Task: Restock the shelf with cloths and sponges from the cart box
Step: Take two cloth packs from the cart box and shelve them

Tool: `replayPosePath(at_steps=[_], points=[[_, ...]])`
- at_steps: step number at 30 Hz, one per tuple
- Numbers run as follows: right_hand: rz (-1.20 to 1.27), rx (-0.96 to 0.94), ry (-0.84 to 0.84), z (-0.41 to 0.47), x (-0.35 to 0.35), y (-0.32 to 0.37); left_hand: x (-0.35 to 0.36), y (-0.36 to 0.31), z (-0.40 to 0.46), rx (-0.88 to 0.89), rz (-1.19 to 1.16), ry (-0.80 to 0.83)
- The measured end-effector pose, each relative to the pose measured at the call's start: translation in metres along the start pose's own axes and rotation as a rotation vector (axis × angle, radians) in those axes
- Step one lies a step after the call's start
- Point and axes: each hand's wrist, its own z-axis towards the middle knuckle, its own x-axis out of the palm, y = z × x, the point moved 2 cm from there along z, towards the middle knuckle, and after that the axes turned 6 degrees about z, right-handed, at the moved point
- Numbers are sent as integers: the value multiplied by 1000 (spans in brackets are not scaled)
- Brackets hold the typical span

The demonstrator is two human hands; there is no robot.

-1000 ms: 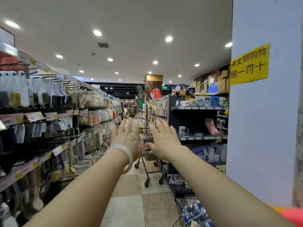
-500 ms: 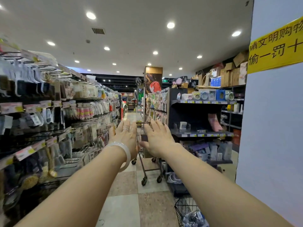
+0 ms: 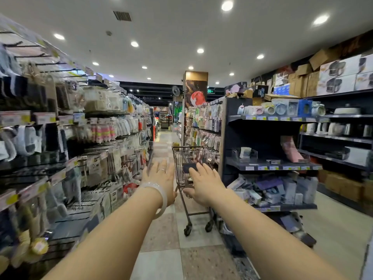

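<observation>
Both my arms stretch forward down a shop aisle. My left hand (image 3: 161, 178), with a ring and a pale bangle on the wrist, is held flat with straight fingers and holds nothing. My right hand (image 3: 203, 184) is also flat and empty, fingers pointing ahead. Beyond the hands stands a small metal shopping cart (image 3: 187, 158) in the aisle, some way off and not touched. Its contents are too dim to tell. On the left runs a long shelf (image 3: 70, 164) of hanging packets, including pink and yellow sponges (image 3: 103, 132).
A dark end shelf (image 3: 272, 166) with mugs and boxed goods stands on the right, with stacked cartons (image 3: 314, 79) on top. More low goods sit by its foot near the floor. The tiled aisle (image 3: 161, 263) runs forward between the two shelf rows toward a pillar (image 3: 195, 89).
The view has swung right and moved forward past the white pillar with the yellow sign, which is gone from view. Both hands stay flat and outstretched, and the cart looks nearer.
</observation>
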Motion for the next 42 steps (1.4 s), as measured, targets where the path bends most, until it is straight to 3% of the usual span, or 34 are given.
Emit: replayPosePath(at_steps=[18, 30, 42], points=[[11, 35, 98, 385, 165, -92, 173, 48, 390, 71, 23, 146], [13, 63, 124, 641, 243, -190, 256, 32, 664, 131, -46, 175], [4, 249, 232, 909, 319, -310, 346, 7, 981, 303, -27, 211]])
